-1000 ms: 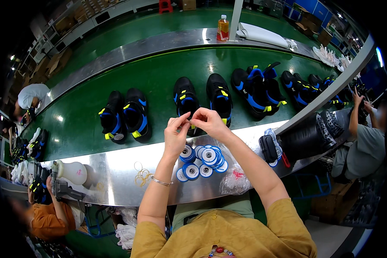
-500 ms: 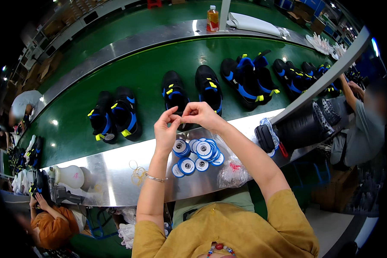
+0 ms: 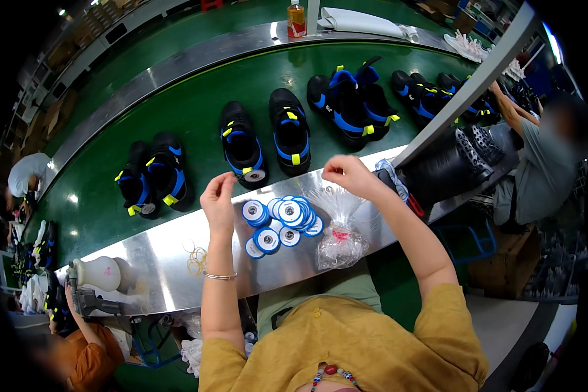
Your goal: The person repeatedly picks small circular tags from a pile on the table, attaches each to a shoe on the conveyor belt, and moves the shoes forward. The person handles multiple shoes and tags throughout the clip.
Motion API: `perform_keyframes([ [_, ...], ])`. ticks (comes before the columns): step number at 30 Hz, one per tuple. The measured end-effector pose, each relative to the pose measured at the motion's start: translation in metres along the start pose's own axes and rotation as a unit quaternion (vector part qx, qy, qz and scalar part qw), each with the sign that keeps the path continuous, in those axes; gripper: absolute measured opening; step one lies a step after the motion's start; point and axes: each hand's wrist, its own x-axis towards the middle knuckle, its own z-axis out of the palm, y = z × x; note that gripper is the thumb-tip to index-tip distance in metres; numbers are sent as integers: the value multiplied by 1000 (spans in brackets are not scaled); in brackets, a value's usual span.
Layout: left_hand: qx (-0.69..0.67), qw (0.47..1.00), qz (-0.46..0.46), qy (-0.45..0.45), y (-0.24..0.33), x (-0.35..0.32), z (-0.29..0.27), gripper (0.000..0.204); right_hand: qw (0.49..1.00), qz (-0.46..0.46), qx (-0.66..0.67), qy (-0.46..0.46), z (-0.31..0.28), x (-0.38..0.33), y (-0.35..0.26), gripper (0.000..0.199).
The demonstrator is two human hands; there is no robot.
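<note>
Just left of a black-and-blue shoe (image 3: 243, 150), my left hand (image 3: 219, 197) is raised with thumb and fingers pinched together. Whatever they may hold is too small to make out. At that shoe's heel hangs a round white tag (image 3: 255, 176). Its mate, another black shoe (image 3: 291, 134) with a yellow heel loop, stands to the right. My right hand (image 3: 349, 175) hovers over the metal edge with fingers curled in; their contents, if any, are hidden. Between my forearms lie several round blue-rimmed tags (image 3: 290, 212) in loose stacks, beside a clear plastic bag (image 3: 342, 243).
More shoe pairs stand on the green belt (image 3: 202, 85), left (image 3: 166, 173) and right (image 3: 349, 104). Thin yellow loops (image 3: 196, 261) and a tape-gun-like tool (image 3: 95, 302) lie on the metal ledge (image 3: 160, 261). A slanted grey post (image 3: 467, 85) rises at right. Co-workers sit on both sides.
My hands were together in front of the middle shoes; now they are wide apart. The tag at the left shoe's heel has come into sight. The whole view has shifted somewhat.
</note>
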Motion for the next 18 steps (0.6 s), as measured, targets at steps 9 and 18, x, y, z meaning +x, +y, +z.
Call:
perform_keyframes([
  [9,213,949,217,80,16,-62,48,14,971,-23,-232,49,40,-23,32,15],
  [18,327,827,301,-346,1,-157,125,46,992,-36,71,101,17,-43,36,10],
])
